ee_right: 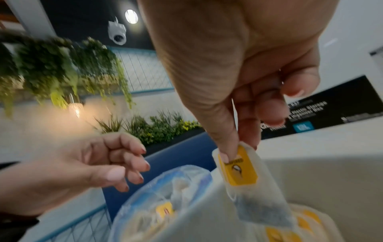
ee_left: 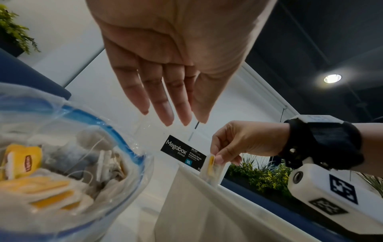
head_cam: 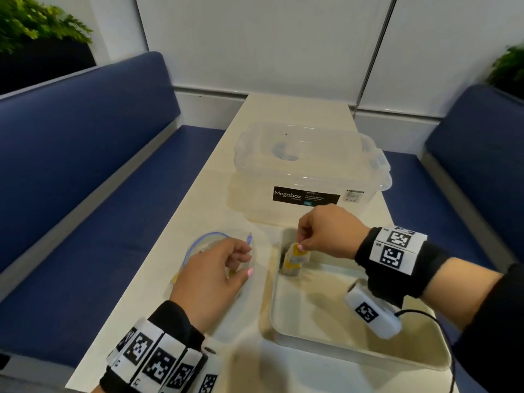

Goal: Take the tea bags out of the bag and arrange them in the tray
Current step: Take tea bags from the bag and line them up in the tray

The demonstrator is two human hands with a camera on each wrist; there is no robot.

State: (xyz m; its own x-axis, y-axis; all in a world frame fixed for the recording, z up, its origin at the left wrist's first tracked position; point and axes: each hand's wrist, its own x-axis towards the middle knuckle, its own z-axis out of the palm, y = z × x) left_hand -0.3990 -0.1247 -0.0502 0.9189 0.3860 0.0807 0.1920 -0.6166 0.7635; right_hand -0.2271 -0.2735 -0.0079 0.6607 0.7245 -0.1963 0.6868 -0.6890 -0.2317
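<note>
My right hand (head_cam: 302, 245) pinches the top of a tea bag (head_cam: 296, 255) with a yellow tag and holds it upright in the far left corner of the white tray (head_cam: 312, 316). In the right wrist view the thumb and forefinger (ee_right: 228, 147) grip this tea bag (ee_right: 254, 185) above other tea bags (ee_right: 275, 234) in the tray. My left hand (head_cam: 246, 260) hovers with nothing in it over the clear zip bag (head_cam: 198, 245) with a blue rim. Several tea bags (ee_left: 41, 176) lie inside that bag.
A clear lidded Megabox storage box (head_cam: 306, 171) stands just behind the tray and the zip bag on the narrow beige table (head_cam: 283, 109). Blue benches (head_cam: 99, 171) run along both sides. A cable (head_cam: 431, 316) trails from my right wrist camera over the tray's right side.
</note>
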